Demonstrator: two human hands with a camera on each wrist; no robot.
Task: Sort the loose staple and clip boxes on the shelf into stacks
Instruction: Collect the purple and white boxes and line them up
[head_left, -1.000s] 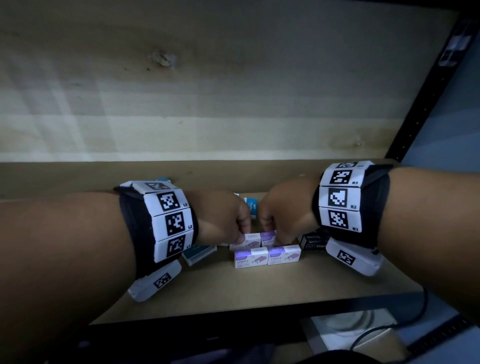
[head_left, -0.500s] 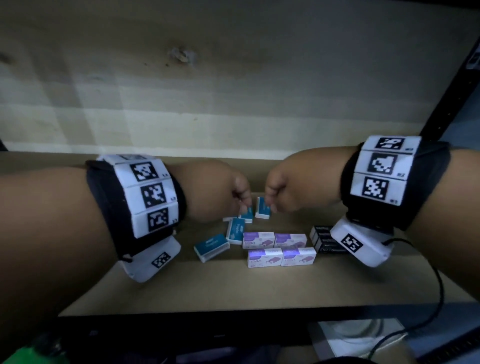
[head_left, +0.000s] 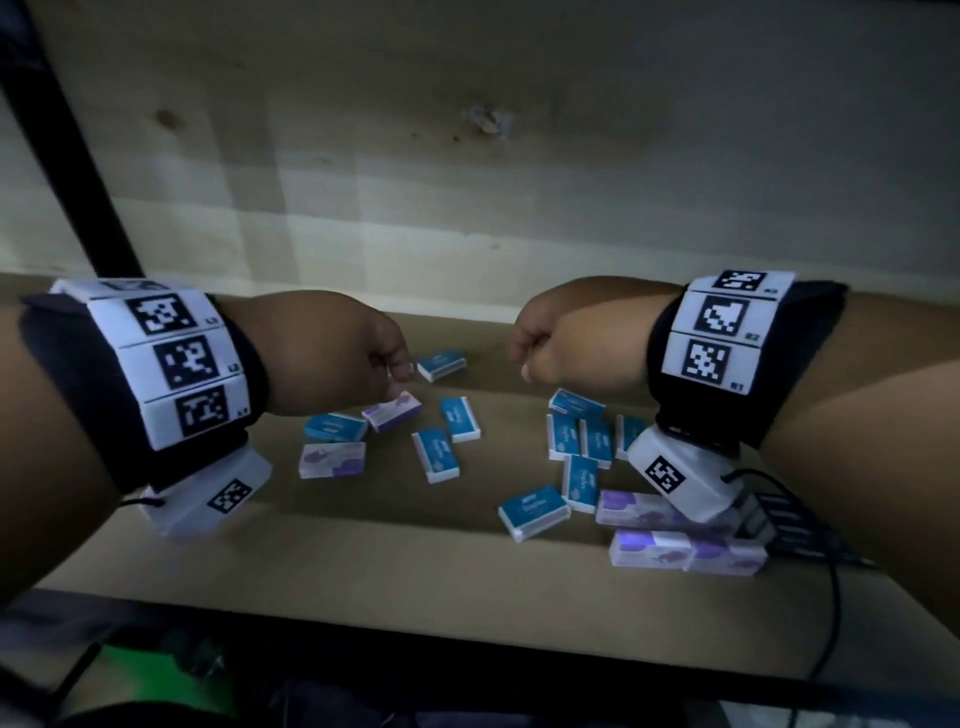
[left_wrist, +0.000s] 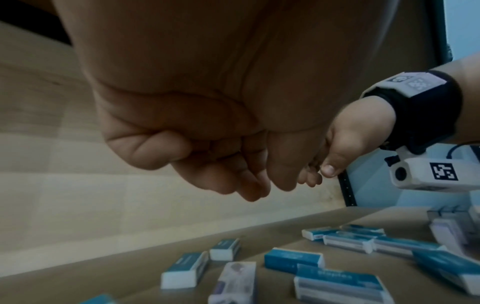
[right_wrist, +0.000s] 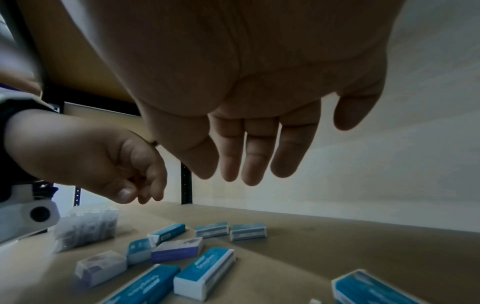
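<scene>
Blue boxes and purple boxes lie scattered flat on the shelf, unstacked, beneath the left hand, fingers curled and empty, and the right hand, fingers straight and empty.

A pale wooden back panel is running behind the shelf, with a small chipped mark showing high up near its middle. A black metal upright is slanting down at the far left. A black cable is trailing over the front edge at the right and looping downward. Below the dark front rail, something bright green is showing at the lower left, too blurred to identify. In the right wrist view, a clear plastic container is standing at the left, its contents indistinct.
</scene>
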